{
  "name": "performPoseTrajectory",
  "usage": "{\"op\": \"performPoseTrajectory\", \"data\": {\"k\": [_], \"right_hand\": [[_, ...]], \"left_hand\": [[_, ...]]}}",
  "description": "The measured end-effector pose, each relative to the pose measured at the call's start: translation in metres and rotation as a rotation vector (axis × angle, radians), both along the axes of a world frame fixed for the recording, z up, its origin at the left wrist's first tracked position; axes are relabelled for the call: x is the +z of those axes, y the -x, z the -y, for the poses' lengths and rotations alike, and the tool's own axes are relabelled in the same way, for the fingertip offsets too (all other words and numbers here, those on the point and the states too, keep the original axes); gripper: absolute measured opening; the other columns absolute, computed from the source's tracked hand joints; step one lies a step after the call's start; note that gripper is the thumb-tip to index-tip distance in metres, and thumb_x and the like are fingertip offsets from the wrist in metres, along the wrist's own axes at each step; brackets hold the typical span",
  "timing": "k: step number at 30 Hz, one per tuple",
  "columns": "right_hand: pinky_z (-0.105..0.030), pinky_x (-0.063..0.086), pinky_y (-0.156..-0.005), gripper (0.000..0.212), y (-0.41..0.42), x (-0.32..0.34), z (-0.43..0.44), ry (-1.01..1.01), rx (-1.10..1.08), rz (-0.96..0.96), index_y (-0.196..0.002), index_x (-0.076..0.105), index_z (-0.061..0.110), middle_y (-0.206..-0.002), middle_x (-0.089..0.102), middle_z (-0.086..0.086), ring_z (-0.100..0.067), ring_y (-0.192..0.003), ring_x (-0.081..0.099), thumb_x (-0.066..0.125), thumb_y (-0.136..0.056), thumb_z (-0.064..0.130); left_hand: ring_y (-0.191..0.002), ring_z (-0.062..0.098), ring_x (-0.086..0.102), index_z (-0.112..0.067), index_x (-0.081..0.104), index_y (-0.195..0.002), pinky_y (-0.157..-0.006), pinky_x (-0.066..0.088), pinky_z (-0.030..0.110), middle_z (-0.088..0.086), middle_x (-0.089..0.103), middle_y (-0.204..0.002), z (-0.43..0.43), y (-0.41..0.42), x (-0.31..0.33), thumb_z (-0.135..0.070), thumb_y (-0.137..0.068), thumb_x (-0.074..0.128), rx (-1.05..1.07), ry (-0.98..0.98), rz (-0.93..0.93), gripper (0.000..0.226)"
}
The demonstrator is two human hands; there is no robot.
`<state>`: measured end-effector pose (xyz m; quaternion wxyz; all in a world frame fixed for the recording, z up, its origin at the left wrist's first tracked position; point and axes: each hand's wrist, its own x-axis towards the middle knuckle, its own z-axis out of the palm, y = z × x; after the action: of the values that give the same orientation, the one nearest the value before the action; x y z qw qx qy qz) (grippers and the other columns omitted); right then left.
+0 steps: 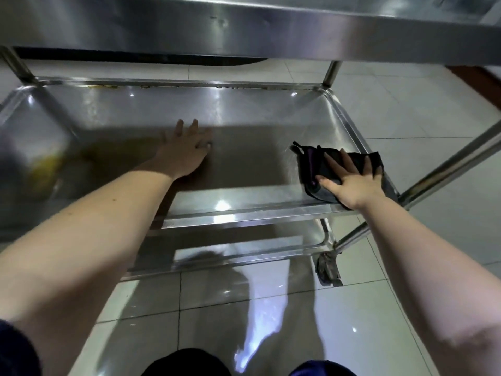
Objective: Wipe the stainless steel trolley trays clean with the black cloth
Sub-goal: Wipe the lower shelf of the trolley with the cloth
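Observation:
The middle stainless steel tray of the trolley fills the centre of the view. The black cloth, with a purple edge, lies at the tray's near right corner. My right hand presses flat on the cloth with fingers spread. Flat on the tray's middle rests my left hand, fingers straight, holding nothing. The top tray hangs overhead across the top of the view. The bottom tray shows below the middle tray's near rim.
Yellowish stains mark the middle tray's left side, and grime lines its far rim. A trolley post rises at the far right, a slanted rail runs at the right, and a caster wheel sits on the glossy tiled floor.

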<state>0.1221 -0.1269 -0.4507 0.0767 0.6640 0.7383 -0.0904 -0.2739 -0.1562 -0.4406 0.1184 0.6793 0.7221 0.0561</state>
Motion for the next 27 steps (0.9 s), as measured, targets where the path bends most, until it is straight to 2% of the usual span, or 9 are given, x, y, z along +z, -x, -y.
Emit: {"op": "performPoseTrajectory", "data": {"k": [3,7,12,14,17,20,23,27], "right_hand": [[-0.06,-0.01,-0.116,0.074,0.0,0.001,0.001,0.009,0.002,0.009,-0.145,-0.001,0.063,-0.163,-0.009,0.017,-0.041,-0.148,-0.012,0.022,-0.079,0.088],[-0.06,-0.011,-0.115,0.073,-0.001,0.001,0.0,0.011,-0.005,-0.002,-0.144,0.0,0.064,-0.163,-0.008,0.017,-0.04,-0.148,-0.013,0.022,-0.079,0.087],[-0.065,-0.01,-0.113,0.072,0.017,0.002,0.002,0.033,-0.017,-0.001,-0.143,-0.002,0.065,-0.162,-0.012,0.017,-0.044,-0.146,-0.015,0.023,-0.079,0.088],[-0.067,-0.01,-0.112,0.074,0.059,0.002,0.012,0.02,0.046,0.003,-0.142,-0.004,0.066,-0.162,-0.013,0.017,-0.048,-0.145,-0.014,0.019,-0.077,0.09],[-0.068,-0.016,-0.108,0.079,0.166,-0.007,0.048,-0.022,0.243,-0.038,-0.141,-0.005,0.066,-0.161,-0.014,0.018,-0.051,-0.143,-0.016,0.009,-0.068,0.095],[-0.067,-0.021,-0.105,0.08,0.24,-0.01,0.076,-0.01,0.337,-0.08,-0.14,-0.003,0.067,-0.161,-0.014,0.02,-0.05,-0.143,-0.019,0.008,-0.066,0.095],[-0.064,-0.016,-0.11,0.081,0.207,-0.009,0.061,-0.037,0.305,-0.092,-0.142,0.001,0.066,-0.161,-0.009,0.023,-0.043,-0.147,-0.014,0.01,-0.066,0.095],[-0.06,-0.008,-0.116,0.088,0.082,-0.002,0.022,-0.035,0.087,-0.029,-0.141,0.001,0.068,-0.161,-0.004,0.023,-0.038,-0.149,-0.007,0.012,-0.06,0.098]], "left_hand": [[-0.15,0.025,-0.013,-0.043,0.01,-0.154,-0.116,-0.006,0.059,-0.006,-0.009,-0.164,0.025,0.032,-0.005,-0.051,-0.104,0.019,0.016,0.045,-0.077,0.051],[-0.15,0.024,-0.012,-0.048,0.007,-0.153,-0.113,-0.01,0.065,-0.01,-0.003,-0.164,0.045,0.065,-0.015,-0.061,-0.099,0.012,0.119,0.073,-0.151,0.055],[-0.15,0.03,-0.005,-0.05,0.004,-0.151,-0.11,-0.006,0.072,-0.011,0.004,-0.164,0.046,0.066,-0.031,-0.064,-0.096,0.01,0.129,0.003,-0.216,0.057],[-0.15,0.033,-0.003,-0.05,0.005,-0.151,-0.11,-0.004,0.071,-0.011,0.004,-0.164,0.045,0.07,-0.032,-0.064,-0.096,0.012,0.135,-0.002,-0.206,0.056],[-0.15,0.032,0.0,-0.051,0.004,-0.151,-0.111,-0.002,0.071,-0.011,0.003,-0.164,0.043,0.071,-0.034,-0.063,-0.097,0.013,0.136,-0.005,-0.209,0.056],[-0.15,0.03,-0.001,-0.051,0.002,-0.151,-0.113,-0.001,0.069,-0.011,0.002,-0.164,0.044,0.075,-0.037,-0.06,-0.098,0.014,0.139,-0.018,-0.207,0.054],[-0.15,0.029,0.001,-0.05,0.005,-0.151,-0.112,-0.001,0.068,-0.011,0.004,-0.164,0.043,0.077,-0.037,-0.062,-0.098,0.013,0.126,-0.017,-0.192,0.055],[-0.15,0.029,0.0,-0.051,0.004,-0.15,-0.112,-0.001,0.069,-0.011,0.003,-0.164,0.042,0.075,-0.036,-0.061,-0.098,0.014,0.121,-0.012,-0.184,0.054]]}}
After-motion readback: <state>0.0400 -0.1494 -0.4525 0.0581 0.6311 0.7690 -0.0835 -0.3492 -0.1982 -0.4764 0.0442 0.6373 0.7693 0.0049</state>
